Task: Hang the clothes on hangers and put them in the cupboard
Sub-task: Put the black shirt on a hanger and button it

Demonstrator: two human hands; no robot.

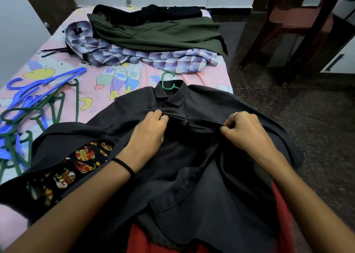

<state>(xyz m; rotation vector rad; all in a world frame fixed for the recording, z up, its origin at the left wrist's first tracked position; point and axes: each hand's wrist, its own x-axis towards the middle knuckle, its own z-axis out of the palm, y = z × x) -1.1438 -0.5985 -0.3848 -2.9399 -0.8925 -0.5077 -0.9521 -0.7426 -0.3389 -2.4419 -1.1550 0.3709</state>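
Dark shirt (192, 156) on green hanger (167, 81), lying on bed (107, 83); left hand (151, 129) and right hand (244, 129) each pinch its front placket below the collar.

Both hands (194, 127) pinching dark shirt (192, 195), green hanger (169, 81) at collar

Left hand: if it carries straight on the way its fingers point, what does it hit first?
Likely the raised fold of the dark grey button-up shirt that the left hand already grips, then its collar and the green plastic hanger hook. Depth is unclear.
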